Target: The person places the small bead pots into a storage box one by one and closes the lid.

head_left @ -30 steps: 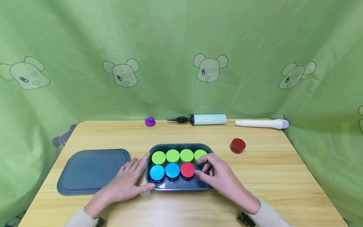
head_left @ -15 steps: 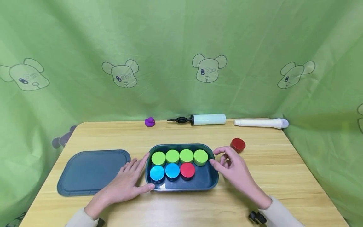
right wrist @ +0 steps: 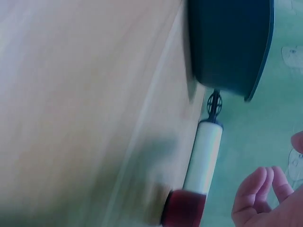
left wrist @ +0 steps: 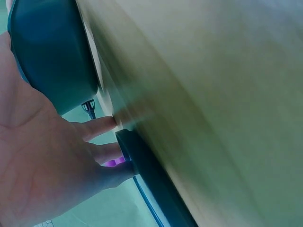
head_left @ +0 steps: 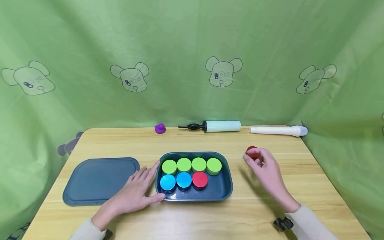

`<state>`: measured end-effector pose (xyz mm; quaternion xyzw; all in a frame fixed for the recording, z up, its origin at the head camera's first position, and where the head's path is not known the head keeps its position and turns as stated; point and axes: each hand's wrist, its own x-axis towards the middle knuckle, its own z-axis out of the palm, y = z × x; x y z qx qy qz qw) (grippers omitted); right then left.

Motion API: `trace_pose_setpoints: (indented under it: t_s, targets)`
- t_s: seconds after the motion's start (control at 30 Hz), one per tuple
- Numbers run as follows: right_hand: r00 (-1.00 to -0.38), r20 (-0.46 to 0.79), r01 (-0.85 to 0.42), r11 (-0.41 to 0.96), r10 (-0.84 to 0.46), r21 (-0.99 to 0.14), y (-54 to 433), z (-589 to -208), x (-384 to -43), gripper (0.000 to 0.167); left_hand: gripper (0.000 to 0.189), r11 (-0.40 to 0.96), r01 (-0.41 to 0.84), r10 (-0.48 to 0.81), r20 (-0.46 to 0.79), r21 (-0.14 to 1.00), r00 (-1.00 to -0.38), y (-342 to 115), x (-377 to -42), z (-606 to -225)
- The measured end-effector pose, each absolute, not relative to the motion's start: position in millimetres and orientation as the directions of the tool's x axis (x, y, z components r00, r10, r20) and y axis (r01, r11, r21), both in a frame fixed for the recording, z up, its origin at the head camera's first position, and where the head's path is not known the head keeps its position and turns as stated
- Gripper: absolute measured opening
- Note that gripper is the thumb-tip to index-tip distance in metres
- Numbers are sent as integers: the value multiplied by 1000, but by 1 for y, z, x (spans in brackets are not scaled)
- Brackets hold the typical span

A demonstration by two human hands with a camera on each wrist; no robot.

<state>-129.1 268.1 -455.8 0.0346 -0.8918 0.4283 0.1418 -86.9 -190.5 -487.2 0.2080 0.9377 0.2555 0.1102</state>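
Note:
A dark blue box (head_left: 218,188) holds a back row of several lime-green round pieces (head_left: 184,164), with two blue pieces (head_left: 184,180) and a red one (head_left: 200,180) in front. My left hand (head_left: 134,195) lies spread at the box's left end, index finger and thumb against its rim. Its other fingers reach the edge of the flat dark lid (left wrist: 151,175) in the left wrist view. My right hand (head_left: 268,171) hovers by a loose red round piece (head_left: 251,148), partly covering it, with fingers loosely bent. The right wrist view shows a gap between those fingers and the red piece (right wrist: 183,208).
Along the table's back edge lie a purple rubber duck (head_left: 160,128), a hand pump (head_left: 222,126) with a black nozzle and a white wand-shaped thing (head_left: 277,130). A green curtain (head_left: 180,50) with bear faces hangs behind the wooden table (head_left: 192,220).
My right hand has left the box's right end, withdrawing from the green and red pieces, and moved right to the loose red piece. My left hand stays at the box.

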Motion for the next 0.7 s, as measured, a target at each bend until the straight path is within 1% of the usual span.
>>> trace_pose_setpoints:
  t_s: [0.2, 0.37, 0.5, 0.7]
  targets:
    - [-974, 206, -94, 660, 94, -745, 285, -458, -138, 44, 105, 785, 334, 447, -103, 522, -889, -190, -87, -487]
    - [-989, 132, -57, 663, 63, -747, 299, -468, -149, 53, 104, 786, 334, 445, -101, 520, -890, -190, -87, -487]
    - [-996, 78, -32, 657, 42, -753, 308, -475, -155, 56, 104, 785, 336, 446, -99, 520, -890, -190, -87, -487]
    - [-998, -40, 56, 598, 39, -800, 317, -477, -164, 56, 104, 786, 338, 445, -94, 517, -891, -190, -87, -487]
